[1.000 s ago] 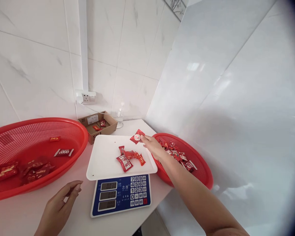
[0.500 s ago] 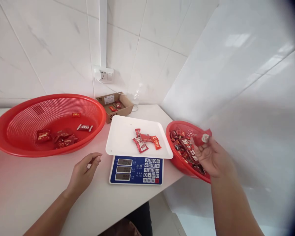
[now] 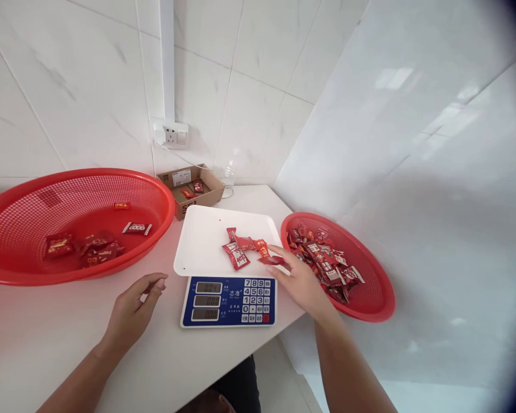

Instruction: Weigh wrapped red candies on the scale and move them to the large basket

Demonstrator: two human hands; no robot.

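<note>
Head view: your right hand (image 3: 303,281) is pinched narrowly around a small red foil candy packet (image 3: 272,260), its long axis lying almost level, with its free end pointing left toward the small heap of red-wrapped candies (image 3: 238,249) on the white plastic tray (image 3: 198,241) of the blue-faced digital scale (image 3: 227,301). That packet sits just right of the heap, over the tray's right side; you cannot tell whether it touches the tray. Your left hand (image 3: 133,307), empty and loosely curled, is farther away, just left of the scale.
</note>
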